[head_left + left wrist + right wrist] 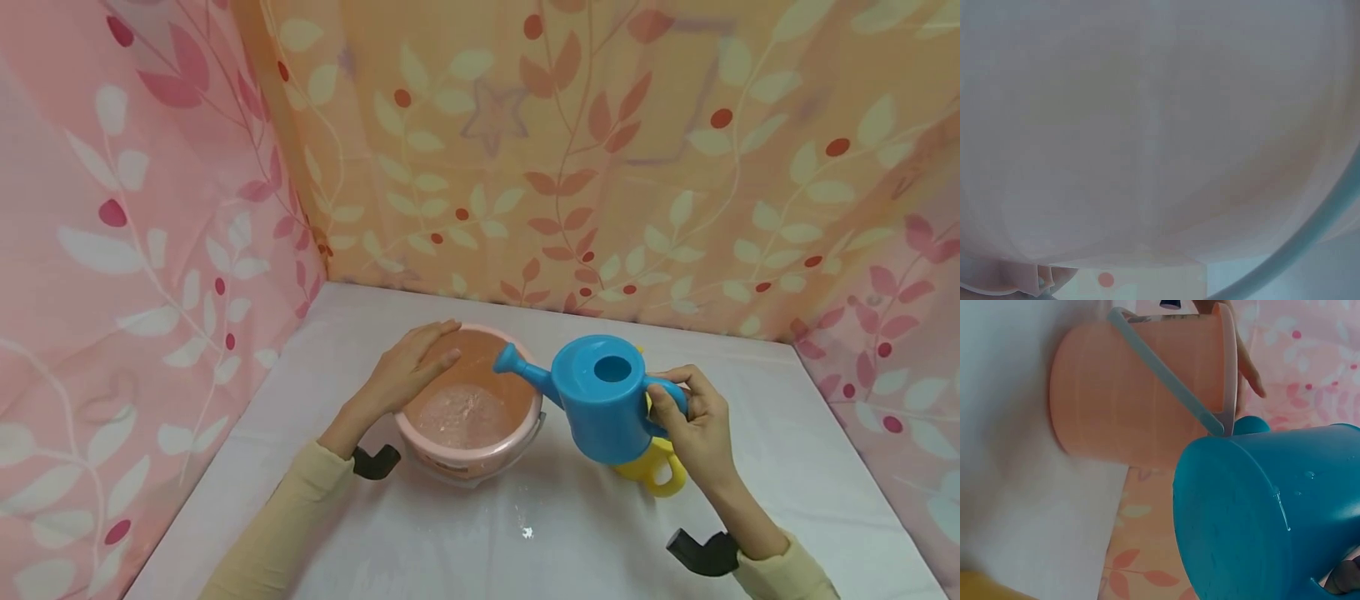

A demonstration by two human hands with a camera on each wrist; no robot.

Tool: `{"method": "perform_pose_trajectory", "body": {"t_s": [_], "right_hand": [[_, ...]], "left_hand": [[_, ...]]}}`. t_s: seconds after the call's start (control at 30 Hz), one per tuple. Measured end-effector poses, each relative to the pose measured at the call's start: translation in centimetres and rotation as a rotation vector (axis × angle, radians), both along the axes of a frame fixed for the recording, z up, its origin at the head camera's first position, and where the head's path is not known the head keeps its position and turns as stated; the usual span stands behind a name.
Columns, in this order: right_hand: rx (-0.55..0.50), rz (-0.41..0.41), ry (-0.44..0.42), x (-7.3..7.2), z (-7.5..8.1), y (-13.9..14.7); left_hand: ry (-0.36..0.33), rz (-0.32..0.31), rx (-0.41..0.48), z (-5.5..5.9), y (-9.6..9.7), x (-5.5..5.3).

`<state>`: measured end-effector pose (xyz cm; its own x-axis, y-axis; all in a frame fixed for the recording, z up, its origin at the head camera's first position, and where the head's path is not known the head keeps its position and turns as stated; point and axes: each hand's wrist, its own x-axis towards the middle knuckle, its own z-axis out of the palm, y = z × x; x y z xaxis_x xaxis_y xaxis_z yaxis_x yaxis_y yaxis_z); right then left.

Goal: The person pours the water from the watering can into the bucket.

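A blue watering can (603, 421) hangs in the air right of a pink bucket (480, 458), its spout reaching over the bucket's right rim. My right hand (701, 429) grips the can's handle, thumb on top. Drops of water cling to the can's side (1310, 481) in the right wrist view. Clear water (461, 417) lies in the bottom of the bucket. At the bucket's left rim rests my left hand (405, 375), its fingers extended and thumb over the opening. The bucket's pale wall (1147, 137) fills the left wrist view.
Behind and below the can stands a yellow item with a loop handle (667, 475), partly hidden. The bucket's grey carrying handle (1166, 375) hangs down its side. A white-covered table (420, 550) lies beneath, with patterned curtains (465, 167) on three sides.
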<state>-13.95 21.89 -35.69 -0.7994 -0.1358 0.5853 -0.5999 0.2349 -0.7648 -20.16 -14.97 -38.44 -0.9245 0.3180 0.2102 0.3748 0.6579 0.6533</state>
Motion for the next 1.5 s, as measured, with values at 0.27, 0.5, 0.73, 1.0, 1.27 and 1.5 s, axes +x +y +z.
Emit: {"method": "perform_pose_trajectory", "body": {"t_s": [0.27,0.5,0.73,1.0,1.27,1.5], "right_hand": [[-0.016,0.066,0.021,-0.3,0.2,0.3],[0.053,0.031,-0.039,-0.3,1.1,0.1],[0.086,0.057,-0.055,-0.6,1.3,0.1],[0.115,0.075,-0.047,-0.8,1.3,0.0],[0.148,0.052,-0.060,-0.7,1.7,0.3],[0.141,0.052,-0.093,-0.4,2.0,0.5]], "left_hand": [[0.015,-0.006,-0.005,0.1,0.2,0.0],[0.028,0.004,-0.010,0.0,0.1,-0.1],[0.028,0.015,0.005,-0.2,-0.1,0.0],[0.027,0.022,0.009,-0.3,-0.3,0.2],[0.028,0.016,0.005,-0.2,0.0,0.2],[0.027,0.008,-0.002,-0.2,0.3,-0.1]]}}
